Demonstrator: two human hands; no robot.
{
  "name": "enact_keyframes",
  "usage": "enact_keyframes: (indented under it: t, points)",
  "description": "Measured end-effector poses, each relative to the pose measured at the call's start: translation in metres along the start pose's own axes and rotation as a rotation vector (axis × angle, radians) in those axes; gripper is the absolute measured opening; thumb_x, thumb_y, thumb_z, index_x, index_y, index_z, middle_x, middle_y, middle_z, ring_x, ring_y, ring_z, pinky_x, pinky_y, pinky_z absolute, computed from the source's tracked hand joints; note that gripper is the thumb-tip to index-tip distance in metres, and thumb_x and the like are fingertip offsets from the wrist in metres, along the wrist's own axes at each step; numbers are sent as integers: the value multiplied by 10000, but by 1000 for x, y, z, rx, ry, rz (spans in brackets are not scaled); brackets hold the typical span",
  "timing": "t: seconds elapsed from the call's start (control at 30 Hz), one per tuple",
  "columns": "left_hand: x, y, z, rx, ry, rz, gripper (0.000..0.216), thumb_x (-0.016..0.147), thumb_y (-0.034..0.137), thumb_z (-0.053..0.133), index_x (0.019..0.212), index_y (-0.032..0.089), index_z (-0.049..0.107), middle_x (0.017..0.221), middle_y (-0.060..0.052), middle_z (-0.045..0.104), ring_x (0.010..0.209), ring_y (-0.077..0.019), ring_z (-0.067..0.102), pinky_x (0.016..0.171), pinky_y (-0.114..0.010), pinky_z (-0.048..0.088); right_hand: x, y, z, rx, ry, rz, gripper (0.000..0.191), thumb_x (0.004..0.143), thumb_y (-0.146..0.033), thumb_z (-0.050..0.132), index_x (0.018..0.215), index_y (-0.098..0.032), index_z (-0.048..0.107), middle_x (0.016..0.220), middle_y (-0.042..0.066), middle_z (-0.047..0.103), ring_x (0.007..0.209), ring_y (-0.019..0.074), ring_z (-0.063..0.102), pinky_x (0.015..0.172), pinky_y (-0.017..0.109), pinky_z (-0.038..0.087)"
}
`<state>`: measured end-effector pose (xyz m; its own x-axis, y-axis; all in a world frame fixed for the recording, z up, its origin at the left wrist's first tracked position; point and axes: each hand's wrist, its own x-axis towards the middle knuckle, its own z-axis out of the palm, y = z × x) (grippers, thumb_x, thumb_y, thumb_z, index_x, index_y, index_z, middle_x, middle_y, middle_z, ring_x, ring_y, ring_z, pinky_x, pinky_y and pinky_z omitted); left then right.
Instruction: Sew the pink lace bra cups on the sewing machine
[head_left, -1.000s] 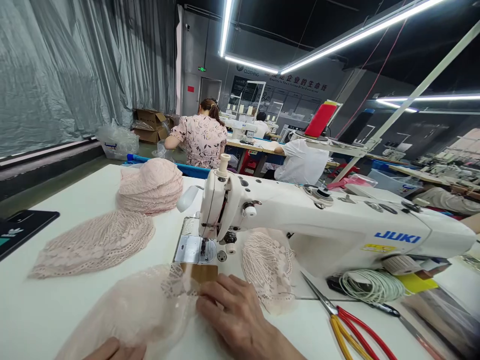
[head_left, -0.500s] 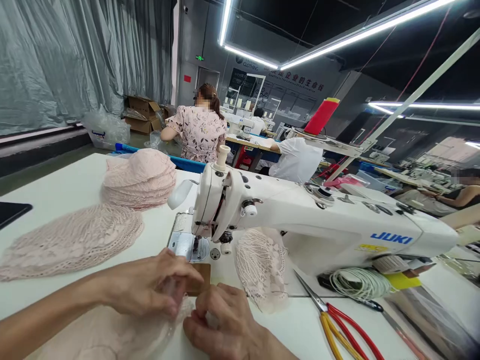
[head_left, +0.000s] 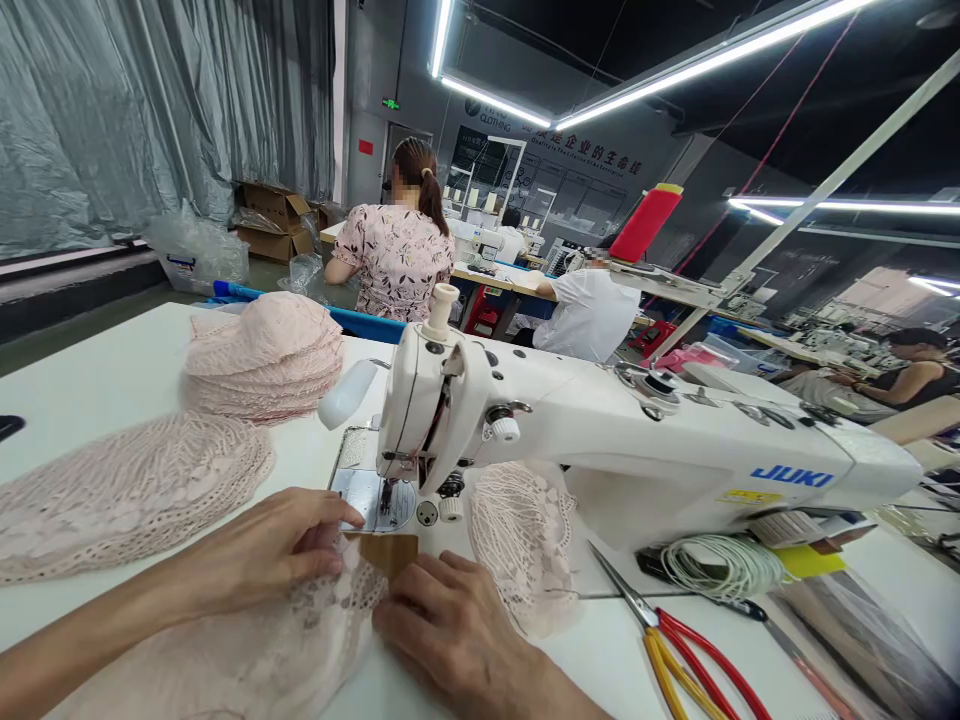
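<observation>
**Item: lace piece [head_left: 300, 640].** Pale pink and openwork. It lies flat on the near part of the white table [head_left: 112, 370], with its far edge just short of the needle plate [head_left: 360, 492].

**Left hand [head_left: 270, 550].** The fingers are drawn narrow and close on the far edge of the lace piece, with the tips just beside the needle plate.

**Right hand [head_left: 450, 625].** It lies knuckles up with the fingers curled down onto the lace, touching a small brown tab [head_left: 391, 550]. Whether it grips anything underneath cannot be told.

**Sewing machine [head_left: 600, 430].** White, with its head over the plate. The needle and foot [head_left: 388, 490] stand just beyond the left fingertips.

**Nearby.**
- A second lace panel [head_left: 525, 530] lies under the machine arm.
- A flat lace pile [head_left: 127, 490] is at the left.
- Stacked lace cups [head_left: 262, 350] are far left.
- Scissors [head_left: 675, 640] with red and yellow handles are at the near right, beside a coil of cord [head_left: 712, 565].
- Co-workers sit at far tables.

**Hazards, as judged.**
- The left fingertips sit close to the needle, so a slip forward risks a prick.
- Open lace snags easily on the foot or the plate edge, which would pucker or tear it.
- Uneven pressure between the two hands could skew the edge off the tab.
- The lace panel beside the plate may get dragged in along with the lace piece.
</observation>
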<state>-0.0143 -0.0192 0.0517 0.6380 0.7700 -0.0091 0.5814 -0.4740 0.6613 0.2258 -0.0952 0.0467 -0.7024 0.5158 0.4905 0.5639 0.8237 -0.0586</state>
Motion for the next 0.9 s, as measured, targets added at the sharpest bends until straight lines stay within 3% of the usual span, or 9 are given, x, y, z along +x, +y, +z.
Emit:
enact_keyframes:
  t: [0.37,0.7,0.9]
  points:
    - [-1,3,0,16,0,34,246,865,309,567,1089,259,654,707,31,599,599,-149,553,544,-230,421,-1,1,-1,-18,-20,24,239,983,-125,377,881,-168,588,810,28,616,657,148,517,533,279,348]
    - [-4,0,4,-1,25,15,243,838,316,605,1068,266,668,715,29,609,606,-168,542,564,-267,412,2,0,-5,-4,27,3,238,968,-105,409,905,-158,632,1064,45,684,703,146,549,529,284,388]
    - [-3,0,2,28,20,20,270,839,339,619,1090,254,667,715,25,619,596,-166,538,567,-266,419,0,1,-2,-15,21,-8,229,959,-112,422,928,-166,642,1075,33,707,737,153,572,537,290,379]
